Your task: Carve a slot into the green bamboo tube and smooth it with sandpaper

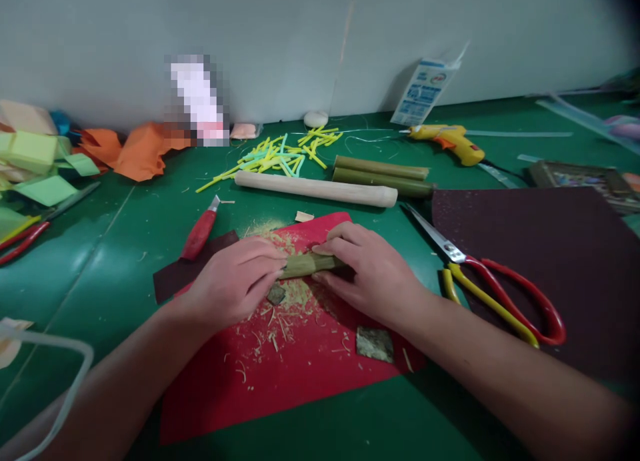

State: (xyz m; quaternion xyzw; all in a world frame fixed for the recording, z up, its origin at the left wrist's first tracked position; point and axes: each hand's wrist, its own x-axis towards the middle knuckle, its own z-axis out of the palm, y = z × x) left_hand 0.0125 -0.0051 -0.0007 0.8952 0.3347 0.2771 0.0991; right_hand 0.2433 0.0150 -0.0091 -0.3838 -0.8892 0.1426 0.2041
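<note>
A short green bamboo piece (pixel 300 266) lies level between my hands, over a red sheet (pixel 210 401). My left hand (pixel 240 274) is closed on its left end, fingertips pressed together there. Around the right end my right hand (pixel 367 268) grips with thumb and fingers; that end is partly hidden. Pale shavings (pixel 295 301) are scattered over the sheet beneath. A small dark scrap (pixel 276 294) sits near my left fingertips, and a dark rough square (pixel 375 344), perhaps sandpaper, lies below my right hand. A red-handled cutting knife (pixel 200 231) rests behind my left hand.
Behind the hands lie a pale peeled stick (pixel 315 189), green bamboo pieces (pixel 383 174) and yellow-green straw bits (pixel 270 158). Scissors (pixel 480 281) rest on a dark sheet (pixel 565 261) at right. A yellow glue gun (pixel 445 141) lies farther back. Orange paper (pixel 150 151) is at left.
</note>
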